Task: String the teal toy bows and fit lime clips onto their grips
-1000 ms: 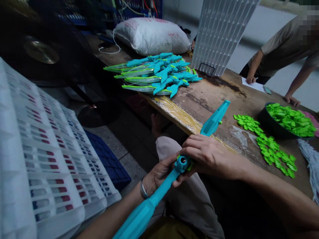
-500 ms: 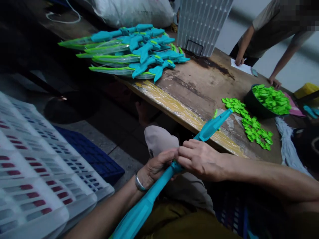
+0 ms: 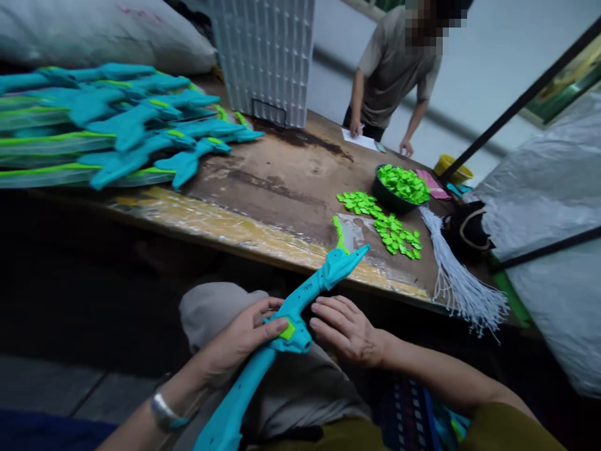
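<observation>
A long teal plastic piece that looks like a toy bow [image 3: 300, 300] lies slanted over my lap, its tip pointing up toward the table edge. My left hand [image 3: 256, 326] grips it around the middle, thumb pressed against a bright green insert [image 3: 288, 329] there. Just to the right of the bow is my right hand [image 3: 340, 329], fingers loosely bent and slightly apart, with nothing visible in them. Whether its fingertips touch the bow I cannot tell. The bow's lower end runs out of view at the bottom.
Similar teal pieces [image 3: 131, 119] are piled on the table [image 3: 291, 166] at left. Loose green parts [image 3: 397, 235], a bowl [image 3: 392, 202] of more green parts and a bundle of white cords [image 3: 444, 269] lie at right. A person [image 3: 397, 75] stands across the table, hand on paper.
My right hand has come off the bow and sits beside it. The bow is turned so its green insert shows under my left thumb. The view has swung right.
</observation>
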